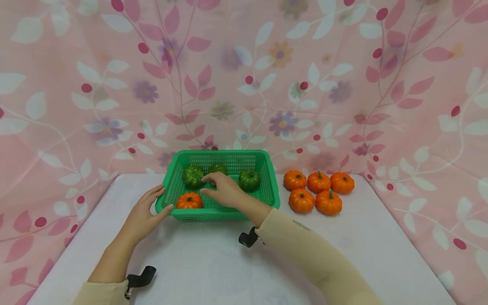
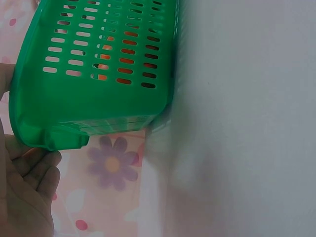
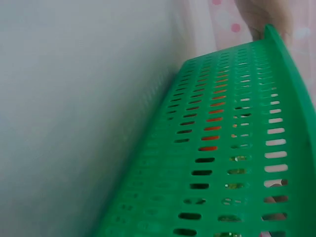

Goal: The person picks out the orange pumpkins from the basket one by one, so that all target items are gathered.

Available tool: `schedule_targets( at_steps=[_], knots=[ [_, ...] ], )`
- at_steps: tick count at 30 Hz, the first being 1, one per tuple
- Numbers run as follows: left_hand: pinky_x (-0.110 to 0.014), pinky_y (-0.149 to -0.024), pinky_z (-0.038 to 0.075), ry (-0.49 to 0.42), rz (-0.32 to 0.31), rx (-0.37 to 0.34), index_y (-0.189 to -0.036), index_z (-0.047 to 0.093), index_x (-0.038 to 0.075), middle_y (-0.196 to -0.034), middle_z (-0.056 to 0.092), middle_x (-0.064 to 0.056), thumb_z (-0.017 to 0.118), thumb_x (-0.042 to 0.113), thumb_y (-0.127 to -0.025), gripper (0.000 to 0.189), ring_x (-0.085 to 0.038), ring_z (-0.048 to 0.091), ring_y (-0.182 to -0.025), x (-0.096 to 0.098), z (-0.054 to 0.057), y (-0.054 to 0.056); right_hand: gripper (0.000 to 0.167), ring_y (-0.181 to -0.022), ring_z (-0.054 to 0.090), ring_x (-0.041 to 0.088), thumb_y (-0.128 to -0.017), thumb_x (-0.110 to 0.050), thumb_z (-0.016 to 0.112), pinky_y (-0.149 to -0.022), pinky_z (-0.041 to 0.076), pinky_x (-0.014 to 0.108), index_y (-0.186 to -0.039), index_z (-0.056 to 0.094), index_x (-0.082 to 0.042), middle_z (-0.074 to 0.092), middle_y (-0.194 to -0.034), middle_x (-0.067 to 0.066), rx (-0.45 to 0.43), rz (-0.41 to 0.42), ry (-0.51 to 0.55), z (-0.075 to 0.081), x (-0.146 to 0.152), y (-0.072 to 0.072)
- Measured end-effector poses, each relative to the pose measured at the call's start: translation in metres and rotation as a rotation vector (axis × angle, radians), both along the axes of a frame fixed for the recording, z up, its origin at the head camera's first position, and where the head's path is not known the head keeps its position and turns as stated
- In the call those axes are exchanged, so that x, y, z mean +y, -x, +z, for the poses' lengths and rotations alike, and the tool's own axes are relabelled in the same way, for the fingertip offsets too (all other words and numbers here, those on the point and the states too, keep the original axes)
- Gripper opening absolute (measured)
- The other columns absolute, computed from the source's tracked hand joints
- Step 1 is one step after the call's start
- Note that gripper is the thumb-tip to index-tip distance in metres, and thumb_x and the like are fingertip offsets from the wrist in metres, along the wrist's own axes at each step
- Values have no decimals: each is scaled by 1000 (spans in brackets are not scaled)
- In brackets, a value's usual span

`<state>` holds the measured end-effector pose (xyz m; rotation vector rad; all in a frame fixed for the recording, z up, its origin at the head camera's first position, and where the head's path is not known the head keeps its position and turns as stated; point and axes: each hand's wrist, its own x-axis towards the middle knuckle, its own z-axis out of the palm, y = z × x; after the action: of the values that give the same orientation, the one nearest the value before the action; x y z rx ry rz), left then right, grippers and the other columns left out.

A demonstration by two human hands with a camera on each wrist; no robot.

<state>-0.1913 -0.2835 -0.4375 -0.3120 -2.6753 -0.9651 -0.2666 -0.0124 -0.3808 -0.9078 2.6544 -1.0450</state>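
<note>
A green plastic basket (image 1: 221, 215) with slotted walls stands on the table. Inside it are three green pumpkins, one at back left (image 1: 193, 176), one at back middle (image 1: 218, 169) and one at right (image 1: 249, 180), plus an orange pumpkin (image 1: 189, 201) at front left. My left hand (image 1: 142, 216) holds the basket's front left corner, thumb at the front rim and fingers along the left side. Over the basket's middle, my right hand (image 1: 223, 190) has its thumb and forefinger apart with nothing between them. The left wrist view shows left fingers (image 2: 37, 173) under the rim.
Several orange pumpkins (image 1: 318, 182) sit in two rows on the white table (image 1: 213, 262), right of the basket. A pink floral cloth (image 1: 244, 84) hangs behind and along the sides. Black camera mounts (image 1: 142, 277) stick out from both wrists.
</note>
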Motion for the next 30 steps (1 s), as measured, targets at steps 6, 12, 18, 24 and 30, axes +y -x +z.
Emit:
schedule_targets(
  at_steps=[6,12,18,24,30],
  knots=[
    [-70,-106,31,6,-1,15,-145,46,-6,-156,37,-18,71,35,-94,70,-47,33,-141,-1,0,2,39,-123,56,24,-100,-32,64,-95,50,32,-136,61,-18,57,-139,3,-28,29,-57,-6,-23,8],
    [-71,-105,32,11,-4,21,-146,46,-6,-156,37,-18,72,32,-94,70,-47,33,-140,-2,-2,2,44,-131,53,21,-99,-34,64,-102,48,32,-139,59,-16,56,-143,3,-75,59,-140,-10,-42,16],
    [-70,-105,32,8,-3,19,-145,46,-6,-155,38,-18,73,31,-93,69,-47,33,-140,-1,-3,2,50,-131,52,20,-99,-37,64,-102,48,33,-143,56,-15,53,-146,3,-172,50,-178,-17,-52,23],
    [-71,-104,32,7,-2,11,-147,45,-5,-156,37,-18,72,32,-94,70,-47,32,-141,-1,-2,1,50,-129,52,25,-100,-30,62,-100,49,37,-146,53,-12,53,-144,10,-317,105,-88,-24,-52,29],
    [-71,-104,32,8,-1,6,-148,44,-4,-157,36,-18,71,31,-94,70,-47,32,-141,-1,-2,1,44,-123,57,23,-97,-23,67,-96,52,34,-139,60,-12,60,-137,6,-384,111,0,-30,-49,33]
  ],
)
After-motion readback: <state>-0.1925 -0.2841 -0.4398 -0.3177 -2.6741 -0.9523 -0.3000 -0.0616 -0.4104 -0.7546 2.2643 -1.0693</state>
